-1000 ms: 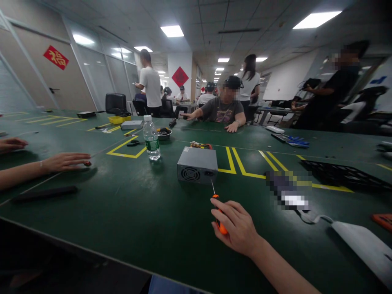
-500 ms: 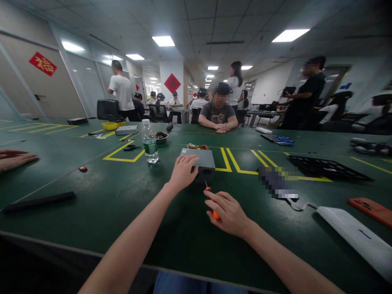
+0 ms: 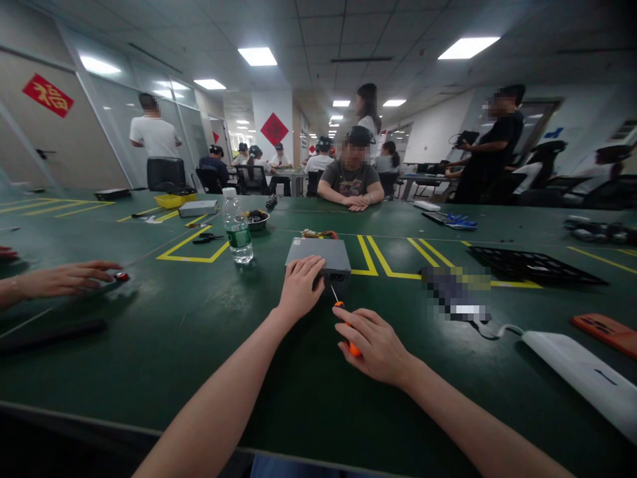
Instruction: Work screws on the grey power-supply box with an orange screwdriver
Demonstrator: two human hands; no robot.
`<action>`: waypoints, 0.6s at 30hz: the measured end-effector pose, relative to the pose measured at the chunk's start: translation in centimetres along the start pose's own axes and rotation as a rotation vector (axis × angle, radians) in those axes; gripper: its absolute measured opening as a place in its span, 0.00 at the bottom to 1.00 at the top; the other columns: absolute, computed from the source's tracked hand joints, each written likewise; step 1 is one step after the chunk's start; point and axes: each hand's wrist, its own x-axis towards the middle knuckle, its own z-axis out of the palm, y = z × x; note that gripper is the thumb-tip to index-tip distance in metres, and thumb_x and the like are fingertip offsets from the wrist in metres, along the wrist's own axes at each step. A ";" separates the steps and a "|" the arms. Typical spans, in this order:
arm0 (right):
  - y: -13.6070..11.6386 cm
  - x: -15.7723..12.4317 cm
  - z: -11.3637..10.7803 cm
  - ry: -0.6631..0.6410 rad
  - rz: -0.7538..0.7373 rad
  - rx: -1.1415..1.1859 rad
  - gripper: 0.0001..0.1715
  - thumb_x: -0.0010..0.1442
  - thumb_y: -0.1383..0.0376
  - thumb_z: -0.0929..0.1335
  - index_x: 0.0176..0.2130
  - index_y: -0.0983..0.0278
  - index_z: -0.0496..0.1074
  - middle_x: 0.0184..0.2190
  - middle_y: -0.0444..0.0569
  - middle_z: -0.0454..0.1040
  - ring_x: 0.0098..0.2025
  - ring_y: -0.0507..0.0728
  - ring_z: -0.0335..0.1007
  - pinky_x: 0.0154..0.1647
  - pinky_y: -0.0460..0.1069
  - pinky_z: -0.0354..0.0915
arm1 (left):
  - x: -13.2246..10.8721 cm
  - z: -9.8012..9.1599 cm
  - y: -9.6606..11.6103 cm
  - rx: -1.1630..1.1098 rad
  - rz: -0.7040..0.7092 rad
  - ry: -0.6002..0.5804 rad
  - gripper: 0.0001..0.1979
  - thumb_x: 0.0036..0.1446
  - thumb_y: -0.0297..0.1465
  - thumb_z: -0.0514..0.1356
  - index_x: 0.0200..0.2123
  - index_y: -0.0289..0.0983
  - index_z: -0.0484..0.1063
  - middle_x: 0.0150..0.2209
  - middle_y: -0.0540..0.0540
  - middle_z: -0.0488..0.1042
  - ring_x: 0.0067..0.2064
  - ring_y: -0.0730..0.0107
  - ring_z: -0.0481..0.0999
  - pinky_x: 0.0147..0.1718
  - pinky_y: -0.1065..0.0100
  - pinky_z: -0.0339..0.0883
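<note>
A grey metal computer power supply unit (image 3: 326, 249) sits on the green table in front of me, with a bundle of coloured wires behind it. My left hand (image 3: 302, 285) grips its near left edge, fingers over the top and thumb toward the front face. In my right hand (image 3: 375, 345) is a screwdriver (image 3: 352, 342) with an orange and black handle, held between thumb and fingers. Its thin shaft points up at the unit's front face, close to the socket side. Whether the tip touches the metal I cannot tell.
Left of the unit stands a water bottle (image 3: 239, 229), with a metal bowl (image 3: 257, 220) behind. Another person's hand (image 3: 74, 279) reaches a small red object (image 3: 121, 276). Rightward lie a white power bank (image 3: 582, 378), an orange phone (image 3: 607, 333) and a black panel (image 3: 535, 264).
The screwdriver tip has come up to the unit's front face. My left hand has shifted slightly over the unit's edge. At left, another person's hand has reached to the red object.
</note>
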 end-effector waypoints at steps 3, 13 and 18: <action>0.0 0.0 -0.1 0.022 -0.001 -0.002 0.12 0.57 0.67 0.62 0.42 0.68 0.64 0.46 0.59 0.70 0.41 0.55 0.68 0.41 0.52 0.64 | -0.2 0.2 0.1 0.004 0.008 0.008 0.19 0.55 0.28 0.53 0.52 0.41 0.62 0.53 0.48 0.66 0.56 0.66 0.62 0.56 0.60 0.50; 0.2 0.0 -0.3 0.030 0.013 0.015 0.12 0.57 0.67 0.62 0.43 0.68 0.64 0.46 0.58 0.70 0.41 0.55 0.68 0.41 0.52 0.65 | 0.0 0.8 0.2 -0.023 -0.066 0.061 0.15 0.55 0.29 0.55 0.47 0.43 0.65 0.50 0.49 0.69 0.54 0.67 0.64 0.53 0.60 0.52; -0.1 0.2 -0.3 0.039 -0.005 -0.005 0.11 0.57 0.67 0.62 0.41 0.69 0.66 0.44 0.59 0.71 0.42 0.56 0.68 0.41 0.51 0.66 | 0.1 0.7 0.3 -0.036 -0.068 0.069 0.14 0.55 0.29 0.55 0.46 0.43 0.65 0.50 0.49 0.69 0.53 0.67 0.64 0.52 0.60 0.53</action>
